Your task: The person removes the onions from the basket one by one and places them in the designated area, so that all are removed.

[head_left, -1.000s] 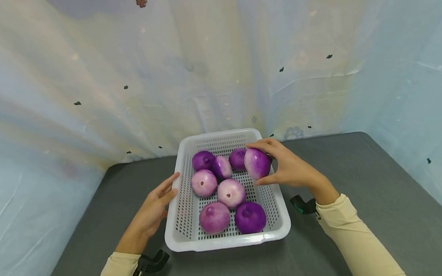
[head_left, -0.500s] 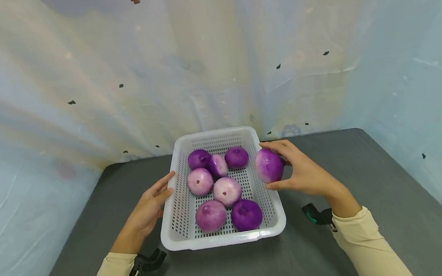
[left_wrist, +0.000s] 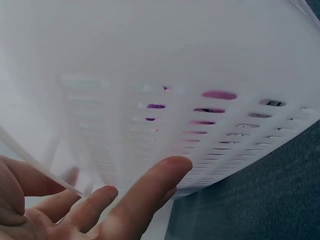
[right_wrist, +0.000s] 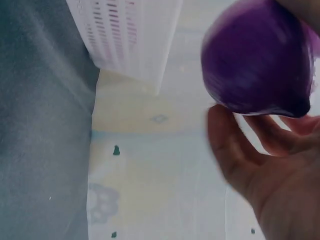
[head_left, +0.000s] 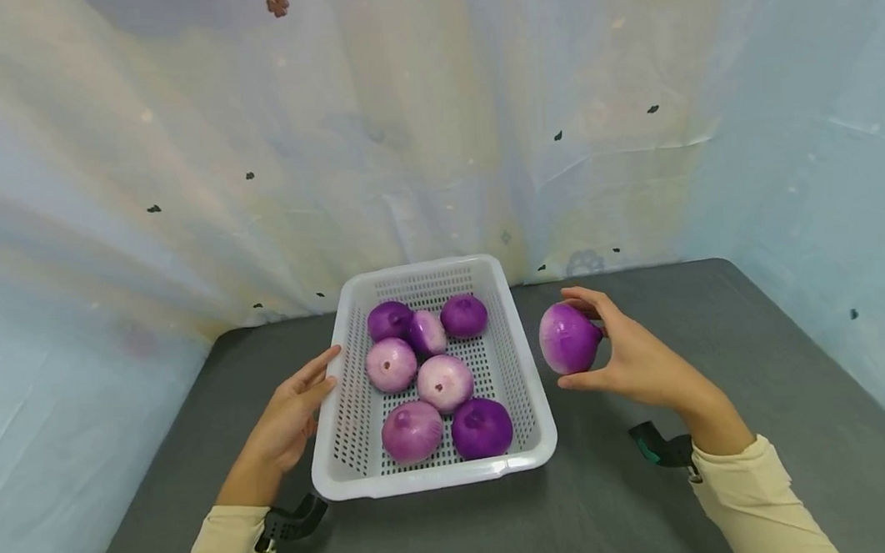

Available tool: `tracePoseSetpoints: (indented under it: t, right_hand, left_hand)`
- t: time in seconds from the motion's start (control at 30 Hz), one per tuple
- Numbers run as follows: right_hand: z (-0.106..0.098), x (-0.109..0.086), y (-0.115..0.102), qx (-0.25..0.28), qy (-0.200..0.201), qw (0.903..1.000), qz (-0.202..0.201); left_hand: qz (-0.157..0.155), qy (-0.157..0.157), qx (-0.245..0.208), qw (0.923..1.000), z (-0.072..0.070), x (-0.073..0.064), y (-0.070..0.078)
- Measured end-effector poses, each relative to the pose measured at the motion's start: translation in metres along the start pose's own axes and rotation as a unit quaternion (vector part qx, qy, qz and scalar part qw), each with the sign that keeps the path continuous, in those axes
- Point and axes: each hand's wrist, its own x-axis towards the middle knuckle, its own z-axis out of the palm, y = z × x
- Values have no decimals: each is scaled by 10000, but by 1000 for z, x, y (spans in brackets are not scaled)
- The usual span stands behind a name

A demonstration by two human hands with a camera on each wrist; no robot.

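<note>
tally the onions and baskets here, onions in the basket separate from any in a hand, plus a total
Onions in the basket: 7
Held onion, in the right hand: 1
Baskets: 1
Total: 9 things, 8 of them onions

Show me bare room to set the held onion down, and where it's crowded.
Bare gray tabletop lies right of the right hand, left of the left hand, and along the near side of the white basket. Inside, a narrow strip by the right wall is bare. It's crowded at left and center, where most of the red onions sit bunched.
</note>
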Motion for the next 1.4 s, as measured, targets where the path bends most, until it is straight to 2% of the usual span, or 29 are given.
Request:
tracePoseSetpoints:
  t: [0.1,0.27,0.47,0.63,0.73,0.9,1.1,1.4]
  right_hand:
    - [-5,-7,6,-8,0,9999,112]
    - [-10,-10,11,98,-39,9999,42]
    - [-17,-9,13,-181,34,9998,35]
    - [-14,-6,17,-414,-49,9991,-50]
    - [-12,-4,20,-556,61,9983,-142]
    - [-7,2,28,-530,268,9982,-88]
    - [2,8,49,-632,232,9968,439]
    - [11,12,70,-820,201,9951,517]
  left_hand:
    - [29,-13,-57,10000,-1,0,-2]
    - [43,46,-32,10000,-4,-1,-3]
    - [83,-22,47,10000,-1,1,-5]
    - [-70,63,117,9999,0,0,-5]
    - [-146,65,167,9997,0,-2,-3]
    - [-224,-69,209,9995,-2,-3,1]
    - [-435,-280,-69,9986,-5,0,1]
    - [-232,-625,-232,9975,-9,-1,2]
